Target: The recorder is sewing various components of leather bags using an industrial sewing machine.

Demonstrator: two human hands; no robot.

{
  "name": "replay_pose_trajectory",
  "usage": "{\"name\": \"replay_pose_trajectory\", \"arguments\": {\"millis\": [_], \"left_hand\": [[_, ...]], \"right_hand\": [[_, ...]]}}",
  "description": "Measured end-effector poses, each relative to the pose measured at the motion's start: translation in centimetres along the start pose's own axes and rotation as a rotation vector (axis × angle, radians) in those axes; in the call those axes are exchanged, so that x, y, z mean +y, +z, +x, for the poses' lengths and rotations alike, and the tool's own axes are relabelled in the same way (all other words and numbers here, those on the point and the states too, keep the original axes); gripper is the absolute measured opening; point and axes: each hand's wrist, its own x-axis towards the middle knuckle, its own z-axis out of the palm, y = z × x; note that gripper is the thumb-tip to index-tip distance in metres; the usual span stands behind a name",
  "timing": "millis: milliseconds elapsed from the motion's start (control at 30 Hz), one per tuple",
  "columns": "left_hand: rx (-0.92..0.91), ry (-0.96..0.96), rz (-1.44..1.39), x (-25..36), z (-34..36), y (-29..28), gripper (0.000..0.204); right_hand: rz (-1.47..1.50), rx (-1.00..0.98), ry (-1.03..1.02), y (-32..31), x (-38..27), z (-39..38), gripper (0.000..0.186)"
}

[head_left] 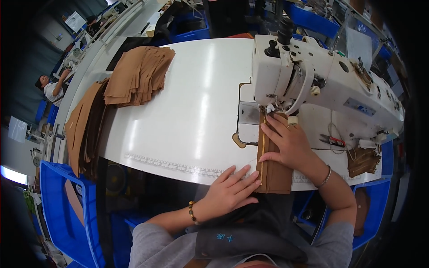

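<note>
A brown fabric piece [279, 176] with a yellowish strip along its left side lies lengthwise under the needle area of a white sewing machine [330, 85]. My right hand [283, 140] rests on it with fingers spread, fingertips just short of the presser foot [270, 108]. My left hand [231, 187] is lower and further left, fingers stretched out and apart, tips at the fabric's lower left edge. Red-handled snips [335, 141] lie on the white table [201, 111] right of my right hand, beside a bunch of brown scraps [363, 161].
Stacked brown pieces [136, 73] and longer draped pieces [82, 127] occupy the table's left. Blue bins flank me at left [51, 196] and right [373, 214]. Another person [53, 91] works at a bench far left; more blue bins stand behind the table.
</note>
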Motion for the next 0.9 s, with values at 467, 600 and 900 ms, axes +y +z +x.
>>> {"name": "replay_pose_trajectory", "arguments": {"millis": [467,600,900], "left_hand": [[0.337,-0.665,1.133,-19.0,-12.0,-26.1,0.029],[0.145,-1.081,1.099,-21.1,-15.3,-28.5,0.036],[0.126,-1.143,1.015,-23.7,-16.1,-33.0,0.03]], "right_hand": [[-0.05,-0.024,-0.019,0.0,0.0,0.1,0.091],[-0.038,-0.018,-0.01,0.1,0.2,0.0,0.091],[0.031,-0.06,0.034,-0.1,0.0,0.2,0.095]]}}
